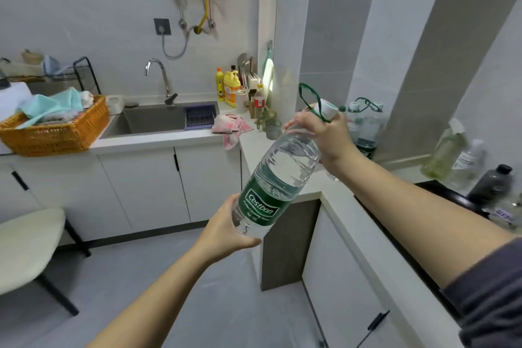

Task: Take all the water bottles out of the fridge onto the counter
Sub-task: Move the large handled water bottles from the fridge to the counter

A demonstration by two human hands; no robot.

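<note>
**Bottle transfer: 1 in hand, 2 on the counter, fridge out of sight**

Head view. 1 large water bottle (278, 178) is held in the air, tilted, with its white cap (327, 109) higher than its base and to the right of it. The right hand (322, 133) grips the neck. Its fingers (296, 121) are curled tight round it just below the cap, and the green carry loop (306, 99) stands up above the knuckles. The left hand (226, 229) supports the base, with its fingers (248, 241) curled under and round the bottom, just below the green label (262, 203). Neither hand is spread or slack. The bottle looks full or close to it.

Just beyond the right fingers, 2 standing bottles (367, 133) of the same kind sit upright on the counter (255, 147). They are side by side, each with a green loop. The base end at the left fingers hangs over the floor, short of the counter edge. The neck end at the right fingers is over the counter.

Assessment: 2 bottles appear delivered. A 3rd is on its way and not yet set down; it needs to be righted and stood near the other 2. The fridge is not in view, so the number left inside cannot be established.
</note>
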